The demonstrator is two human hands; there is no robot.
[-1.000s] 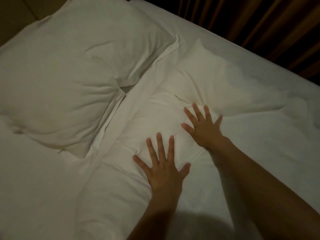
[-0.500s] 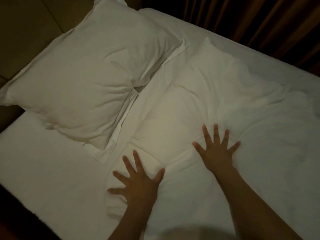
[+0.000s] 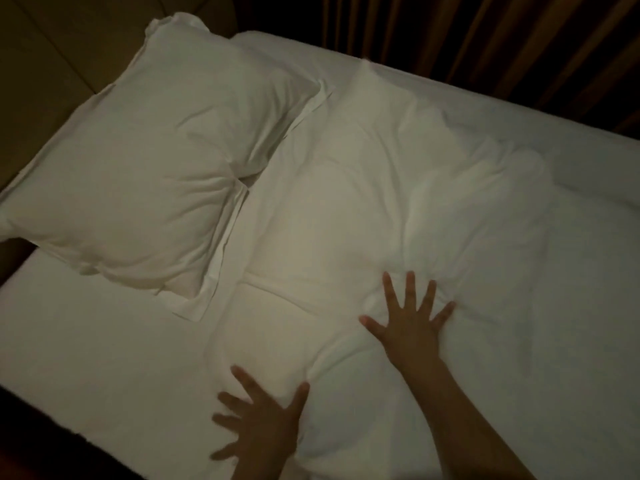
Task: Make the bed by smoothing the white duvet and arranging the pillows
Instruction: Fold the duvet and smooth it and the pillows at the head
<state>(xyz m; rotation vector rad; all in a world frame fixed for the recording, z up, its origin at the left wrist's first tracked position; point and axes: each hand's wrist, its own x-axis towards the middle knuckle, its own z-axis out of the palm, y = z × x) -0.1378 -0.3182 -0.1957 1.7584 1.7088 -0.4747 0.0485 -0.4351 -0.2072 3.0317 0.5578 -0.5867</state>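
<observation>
A white duvet (image 3: 433, 209) lies rumpled across the middle and right of the bed, with its folded top edge near the pillow. One plump white pillow (image 3: 162, 161) sits at the upper left, against the headboard. My right hand (image 3: 410, 327) presses flat on the duvet with fingers spread wide. My left hand (image 3: 263, 424) lies flat with spread fingers at the duvet's near left corner, slightly blurred. Neither hand holds any fabric.
A bare white sheet (image 3: 97, 341) covers the mattress to the left of the duvet. A padded headboard (image 3: 52, 57) stands at the upper left. Dark curtains (image 3: 485, 39) hang along the far side of the bed.
Both hands have slid down the duvet toward me with fingers spread, the left one out to the near left corner. The view has pulled back, showing more of the pillow and sheet.
</observation>
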